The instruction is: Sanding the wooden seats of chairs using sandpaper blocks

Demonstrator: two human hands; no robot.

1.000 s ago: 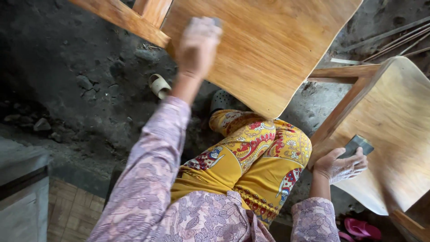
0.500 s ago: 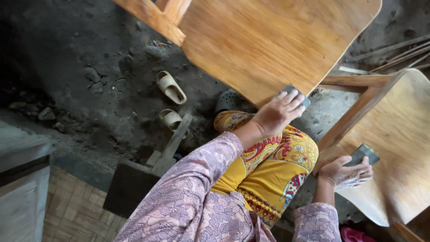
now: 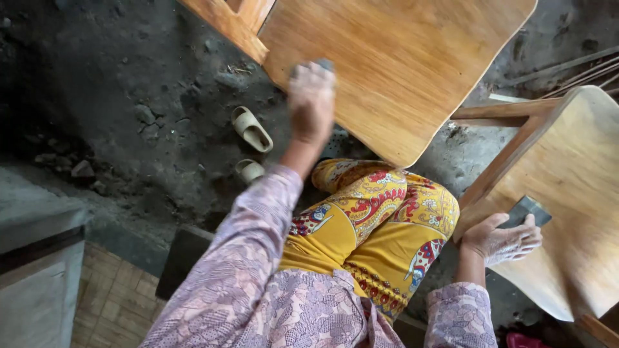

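Note:
My left hand (image 3: pixel 311 96), blurred by motion, presses a small grey sanding block (image 3: pixel 322 65) against a varnished wooden seat panel (image 3: pixel 412 58) near its left edge, beside the wooden frame rail (image 3: pixel 225 22). Lower right, my right hand (image 3: pixel 503 241) rests on a second, paler wooden seat panel (image 3: pixel 574 167) and grips a dark sanding block (image 3: pixel 529 210) under its fingers. My knee in yellow patterned cloth (image 3: pixel 380 219) lies between the two panels.
A pair of beige sandals (image 3: pixel 251 129) lies on the dark dirt floor with scattered stones (image 3: pixel 82 169). A dark board (image 3: pixel 184 258) and a woven mat (image 3: pixel 106 309) lie at lower left. Thin rods (image 3: pixel 580 74) lie at upper right, a pink sandal (image 3: pixel 522 339) at the bottom.
My left hand swept the grey block down to the panel's near edge, then back up to its left side. My right hand stayed on the pale panel with its block.

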